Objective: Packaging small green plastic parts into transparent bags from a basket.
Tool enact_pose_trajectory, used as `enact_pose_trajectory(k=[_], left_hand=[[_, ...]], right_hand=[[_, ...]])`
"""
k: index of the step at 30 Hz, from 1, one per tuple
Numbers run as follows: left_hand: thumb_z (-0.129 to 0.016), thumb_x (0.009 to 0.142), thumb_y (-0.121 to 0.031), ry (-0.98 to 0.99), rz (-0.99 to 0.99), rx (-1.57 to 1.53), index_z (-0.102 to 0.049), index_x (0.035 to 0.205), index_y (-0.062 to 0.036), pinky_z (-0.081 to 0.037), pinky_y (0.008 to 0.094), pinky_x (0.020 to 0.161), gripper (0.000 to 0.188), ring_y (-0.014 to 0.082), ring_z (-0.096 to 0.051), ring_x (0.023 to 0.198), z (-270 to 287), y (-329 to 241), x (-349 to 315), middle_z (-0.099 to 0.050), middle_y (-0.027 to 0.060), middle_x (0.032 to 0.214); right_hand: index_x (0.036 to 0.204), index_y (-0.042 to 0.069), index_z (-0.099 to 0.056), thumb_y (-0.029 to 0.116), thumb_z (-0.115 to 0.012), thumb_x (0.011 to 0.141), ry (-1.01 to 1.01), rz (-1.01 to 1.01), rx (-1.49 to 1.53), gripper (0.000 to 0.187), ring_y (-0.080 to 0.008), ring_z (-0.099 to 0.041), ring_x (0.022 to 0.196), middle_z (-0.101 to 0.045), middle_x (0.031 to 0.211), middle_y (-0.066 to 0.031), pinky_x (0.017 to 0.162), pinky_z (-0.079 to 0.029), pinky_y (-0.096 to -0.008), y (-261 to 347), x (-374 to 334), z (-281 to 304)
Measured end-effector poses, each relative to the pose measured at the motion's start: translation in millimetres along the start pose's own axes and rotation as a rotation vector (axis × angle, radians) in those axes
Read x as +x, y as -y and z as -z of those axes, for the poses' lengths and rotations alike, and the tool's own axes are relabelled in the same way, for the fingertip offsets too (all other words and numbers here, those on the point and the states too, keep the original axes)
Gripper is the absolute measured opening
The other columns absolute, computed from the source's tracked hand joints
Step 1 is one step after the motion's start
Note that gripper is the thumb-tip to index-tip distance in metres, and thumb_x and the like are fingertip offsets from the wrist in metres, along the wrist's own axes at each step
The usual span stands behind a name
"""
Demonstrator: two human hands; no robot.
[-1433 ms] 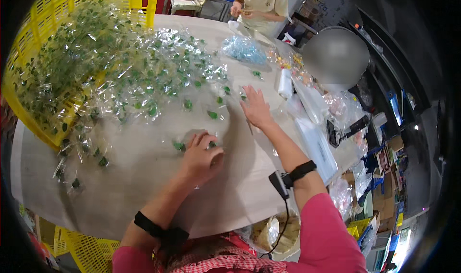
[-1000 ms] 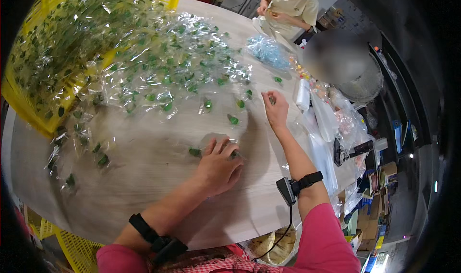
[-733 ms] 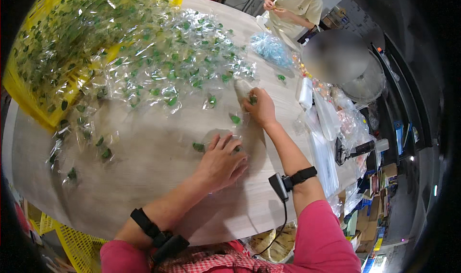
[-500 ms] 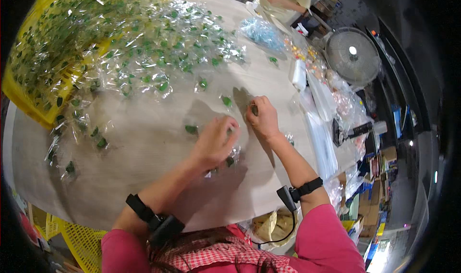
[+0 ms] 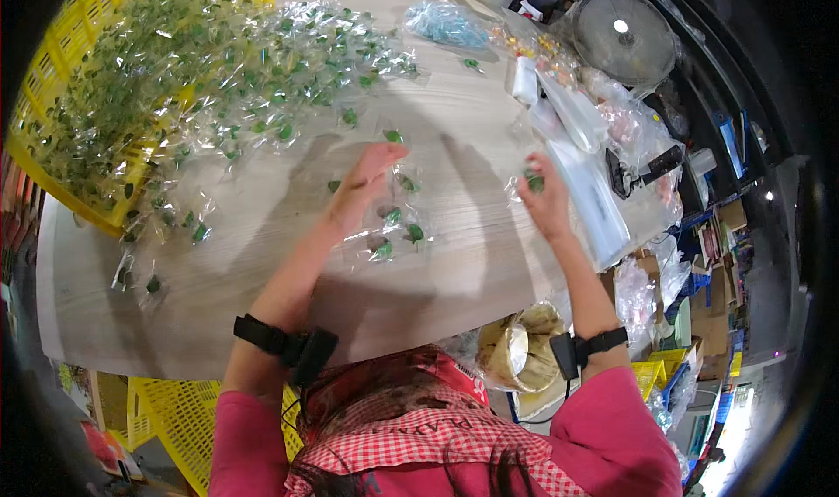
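Observation:
My left hand [image 5: 365,181] is slightly blurred above the middle of the table [image 5: 262,279], fingers stretched out and holding nothing that I can see. Close beside and below it lie several small clear bags [image 5: 383,249], each with a dark green, leaf-like piece inside. To the right, my right hand [image 5: 547,202] has its fingers curled round another small clear bag [image 5: 534,181] with a green piece in it; part of its film sticks out to the left. Across the back left spreads a large heap of the same bags [image 5: 236,69].
The heap spills from a tipped yellow plastic basket [image 5: 74,202]. Along the right edge lie stacks of clear plastic sleeves [image 5: 587,213], a fan [image 5: 625,38] and a black stand [image 5: 642,172]. Blue packets [image 5: 447,24] sit at the back. Below the front edge is a cloth-lined container [image 5: 523,344].
My hands have moved apart: the right one went right to a bag lying there, its former green piece no longer in it. The left hand uncovers several bags. The whole view has shifted.

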State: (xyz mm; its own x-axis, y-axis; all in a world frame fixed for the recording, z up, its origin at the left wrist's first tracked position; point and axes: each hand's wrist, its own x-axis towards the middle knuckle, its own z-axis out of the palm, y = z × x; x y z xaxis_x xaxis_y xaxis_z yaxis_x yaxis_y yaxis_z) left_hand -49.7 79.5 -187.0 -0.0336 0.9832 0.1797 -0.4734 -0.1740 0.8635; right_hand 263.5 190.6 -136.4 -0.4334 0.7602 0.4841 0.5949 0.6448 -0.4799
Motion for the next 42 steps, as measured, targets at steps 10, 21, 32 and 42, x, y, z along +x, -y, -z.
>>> enact_pose_trajectory(k=[10, 21, 32, 42], left_hand=[[-0.078, 0.071, -0.036, 0.656, -0.065, 1.490, -0.031, 0.148, -0.0158, -0.021, 0.0451, 0.117, 0.093, 0.0337, -0.020, 0.143, -5.9, -24.7, -20.1, -0.027, 0.0080, 0.155], [-0.084, 0.062, -0.020, 0.269, -0.410, 1.375, -0.059, 0.115, -0.0066, -0.047, 0.0402, 0.090, 0.060, 0.0319, -0.053, 0.108, -49.8, 39.4, -12.7, -0.059, 0.0088, 0.118], [-0.070, 0.072, 0.002, -0.007, -0.174, 0.731, -0.036, 0.119, -0.0057, -0.049, 0.0371, 0.086, 0.059, 0.0250, -0.055, 0.109, -82.4, 71.4, -16.0, -0.053, 0.0160, 0.111], [-0.060, 0.080, 0.010, -0.047, 0.033, 0.630, -0.046, 0.107, -0.0042, -0.049, 0.0283, 0.085, 0.033, 0.0183, -0.055, 0.109, -94.8, 67.4, -35.2, -0.051, 0.0114, 0.111]], right_hand=[[0.112, 0.007, -0.063, 0.012, -0.062, 0.080, 0.164, -0.122, 0.100, 0.033, -0.0303, -0.062, 0.091, -0.063, 0.104, -0.0144, 0.085, -0.049, -0.0359, -14.7, -12.9, -23.1], [0.127, 0.020, -0.057, 0.046, -0.078, 0.070, 0.355, 0.365, 0.022, 0.065, -0.0313, -0.052, 0.113, -0.048, 0.140, -0.0061, 0.093, -0.048, -0.0390, 54.4, -22.5, -43.2], [0.131, 0.020, -0.054, 0.030, -0.080, 0.058, 0.331, 0.324, 0.067, 0.078, -0.0284, -0.057, 0.104, -0.059, 0.126, -0.0043, 0.085, -0.052, -0.0386, 51.7, -30.9, -40.1], [0.115, 0.019, -0.066, 0.019, -0.079, 0.063, 0.259, 0.381, -0.053, 0.053, -0.0260, -0.058, 0.092, -0.063, 0.113, -0.0037, 0.075, -0.052, -0.0371, 47.9, -51.1, -22.2]])
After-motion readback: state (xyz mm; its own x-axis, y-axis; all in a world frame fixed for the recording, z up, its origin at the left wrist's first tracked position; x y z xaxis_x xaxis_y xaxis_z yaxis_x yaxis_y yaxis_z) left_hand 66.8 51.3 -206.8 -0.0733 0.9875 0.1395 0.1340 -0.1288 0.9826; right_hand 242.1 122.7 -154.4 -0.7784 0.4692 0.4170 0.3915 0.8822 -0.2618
